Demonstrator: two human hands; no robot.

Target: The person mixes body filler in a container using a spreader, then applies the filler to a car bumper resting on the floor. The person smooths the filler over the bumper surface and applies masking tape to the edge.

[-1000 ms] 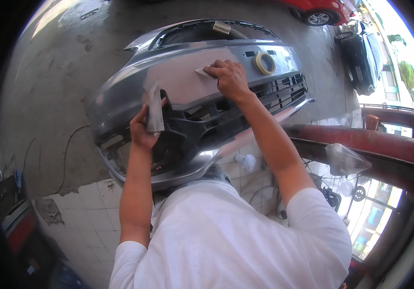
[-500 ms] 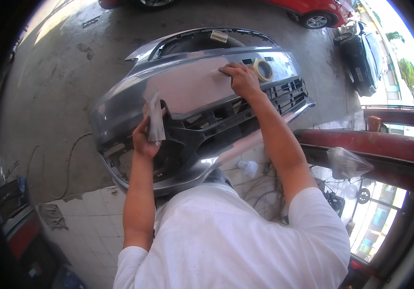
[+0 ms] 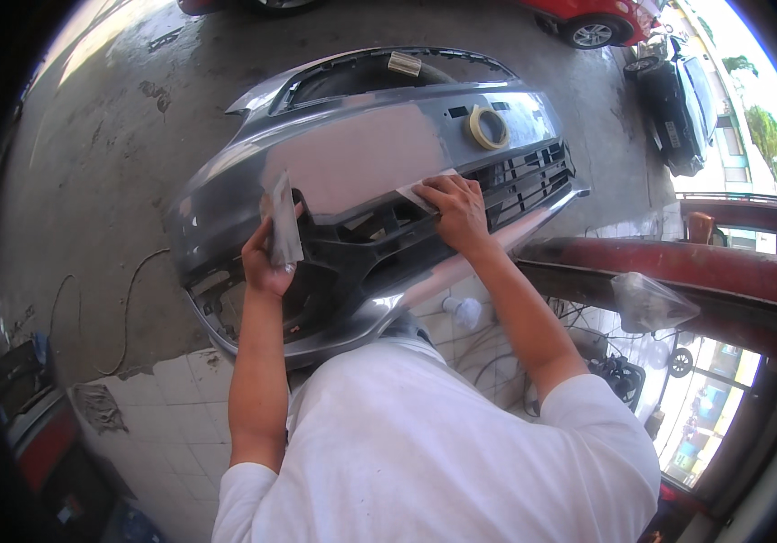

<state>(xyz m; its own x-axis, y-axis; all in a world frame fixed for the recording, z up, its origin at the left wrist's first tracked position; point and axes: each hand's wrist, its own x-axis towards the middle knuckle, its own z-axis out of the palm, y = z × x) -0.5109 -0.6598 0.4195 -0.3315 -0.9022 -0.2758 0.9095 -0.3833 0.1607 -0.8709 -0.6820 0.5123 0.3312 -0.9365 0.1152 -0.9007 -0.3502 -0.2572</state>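
Note:
A grey car bumper (image 3: 217,181) lies in front of me, with a wide pale pink patch (image 3: 352,158) on its upper face. My right hand (image 3: 457,210) presses a thin pale sheet (image 3: 414,195), which looks like sandpaper, against the edge just above the grille (image 3: 533,181). Its fingers are bent over the sheet. At the bumper's left part, my left hand (image 3: 266,258) grips a flat, whitish translucent piece (image 3: 285,226) held upright; its exact kind is unclear. A roll of masking tape (image 3: 488,128) rests on the bumper, right of the patch.
A small ribbed pale block (image 3: 404,63) sits at the bumper's far edge. To the right, a red bumper (image 3: 678,262) carries a clear plastic bag (image 3: 651,303). A hose (image 3: 126,308) runs along the floor at left. Red and black cars (image 3: 678,109) stand farther back.
My right hand has come down from the pink patch beside the tape to the edge above the grille, and the pale sheet now shows clearly. My left hand keeps its grip, nearly still.

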